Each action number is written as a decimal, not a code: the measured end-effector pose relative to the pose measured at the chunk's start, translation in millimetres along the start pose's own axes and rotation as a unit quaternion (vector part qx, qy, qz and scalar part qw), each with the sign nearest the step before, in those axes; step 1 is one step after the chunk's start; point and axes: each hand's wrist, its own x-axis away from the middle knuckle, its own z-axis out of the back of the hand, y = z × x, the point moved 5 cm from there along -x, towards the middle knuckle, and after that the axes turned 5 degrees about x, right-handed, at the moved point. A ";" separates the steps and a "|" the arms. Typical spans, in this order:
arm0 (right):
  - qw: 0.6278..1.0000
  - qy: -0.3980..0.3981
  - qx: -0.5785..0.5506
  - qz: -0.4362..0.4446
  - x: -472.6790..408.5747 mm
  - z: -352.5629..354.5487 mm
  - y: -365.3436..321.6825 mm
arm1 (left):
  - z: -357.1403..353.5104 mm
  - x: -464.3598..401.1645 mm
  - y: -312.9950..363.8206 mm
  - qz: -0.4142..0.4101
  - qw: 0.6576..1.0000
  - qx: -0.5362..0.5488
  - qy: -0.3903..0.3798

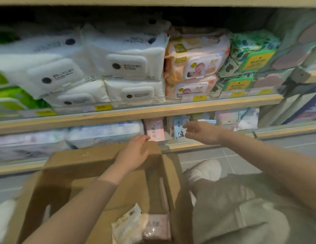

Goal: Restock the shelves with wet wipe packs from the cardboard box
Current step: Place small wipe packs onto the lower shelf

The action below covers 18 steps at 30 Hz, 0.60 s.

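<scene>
- The left hand (136, 152) was down by the pink pack (154, 128) standing on the lower shelf (197, 144), fingertips right at its bottom edge. The fingers looked loosely extended and not wrapped round anything, more nudging than gripping.
- The right hand (197, 130) was in front of the little blue panda pack (179, 128), fingers curled inward near it. Honestly couldn't tell if it was pinching the pack or just hovering.
- The cardboard box (104, 173) sat on the floor in front of the shelf with a few packs left in its bottom, a white crinkly one (129, 226) and a pink one (156, 226).
- My guess was that these small packs were light and squishy, with slick film, so they'd sag if pinched by a corner. Better to grab across the flat faces, thumb on one side, and slide them in upright.
</scene>
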 end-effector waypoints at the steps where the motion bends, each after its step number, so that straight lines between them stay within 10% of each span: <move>1: 1.000 0.000 0.010 0.013 0.6 -2.8 -12.3 | 7.8 10.7 -15.9 0.007 1.000 -0.029 0.000; 10: 0.993 -0.010 -0.024 0.117 -13.7 -129.0 -102.6 | 48.5 90.6 -149.7 0.114 0.978 -0.172 0.009; 18: 0.977 -0.165 -0.071 0.111 -12.0 -305.8 -110.5 | 42.7 109.5 -169.2 0.051 0.989 -0.138 0.014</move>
